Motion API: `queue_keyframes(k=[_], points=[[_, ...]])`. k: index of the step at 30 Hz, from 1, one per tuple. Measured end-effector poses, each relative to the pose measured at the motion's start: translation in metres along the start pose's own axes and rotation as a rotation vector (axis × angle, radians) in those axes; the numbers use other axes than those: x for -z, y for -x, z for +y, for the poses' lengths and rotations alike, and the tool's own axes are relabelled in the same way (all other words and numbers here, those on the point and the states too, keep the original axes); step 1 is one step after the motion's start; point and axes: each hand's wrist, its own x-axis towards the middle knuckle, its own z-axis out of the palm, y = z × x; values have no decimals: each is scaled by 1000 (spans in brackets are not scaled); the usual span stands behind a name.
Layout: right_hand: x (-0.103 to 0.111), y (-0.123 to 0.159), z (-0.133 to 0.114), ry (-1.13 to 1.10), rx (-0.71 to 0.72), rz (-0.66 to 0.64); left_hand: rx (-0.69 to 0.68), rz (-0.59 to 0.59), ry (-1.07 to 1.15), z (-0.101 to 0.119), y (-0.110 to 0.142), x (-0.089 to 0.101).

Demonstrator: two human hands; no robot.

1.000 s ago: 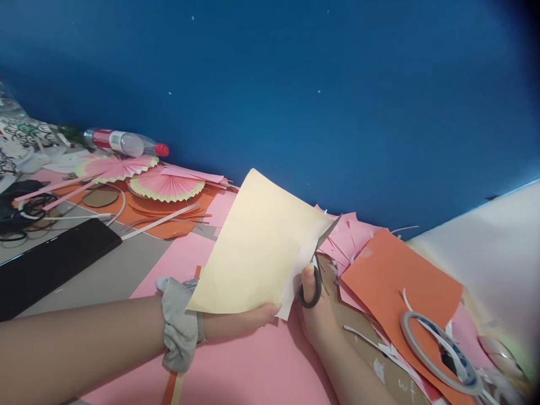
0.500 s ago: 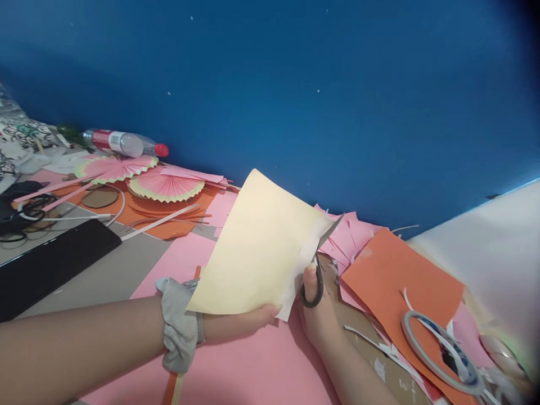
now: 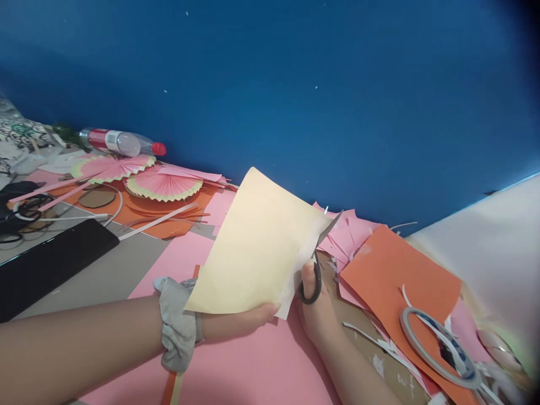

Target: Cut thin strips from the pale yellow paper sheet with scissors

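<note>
Between my hands is a sheet of pale yellow paper [image 3: 248, 242], tilted up and slightly curled. Its lower edge is pinched by my left hand [image 3: 248, 320], with the thumb on the near face and the other fingers hidden behind the sheet. My right hand [image 3: 314, 312] grips black-handled scissors [image 3: 311, 284], the thumb through one loop. The scissor blades straddle the sheet's right edge, where a white strip shows along the side. Under both hands lies a large pink paper [image 3: 253, 365]. A grey scrunchie [image 3: 177, 323] circles my left wrist.
Pink pleated paper fans [image 3: 166, 184] and a plastic bottle [image 3: 122, 142] lie at the back left, near a black phone [image 3: 59, 264]. Orange paper [image 3: 405, 275], a tape roll [image 3: 407, 326] and paper scraps cover the right side. A blue wall [image 3: 270, 84] rises behind.
Almost nothing differs. The whole view has shifted very slightly; the paper and scissors keep nearly the same position relative to each other.
</note>
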Motion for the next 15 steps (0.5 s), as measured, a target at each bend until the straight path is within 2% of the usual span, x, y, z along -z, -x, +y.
queue_keyframes(k=[4, 8, 15], points=[[5, -2, 4, 0, 30, -62, 92, 1, -49, 20, 6, 4], [7, -3, 6, 43, 48, -41, 102, 9, -30, 40, 14, 5], [7, -3, -5, 42, 90, -77, 81, 8, -31, 38, 15, 8]])
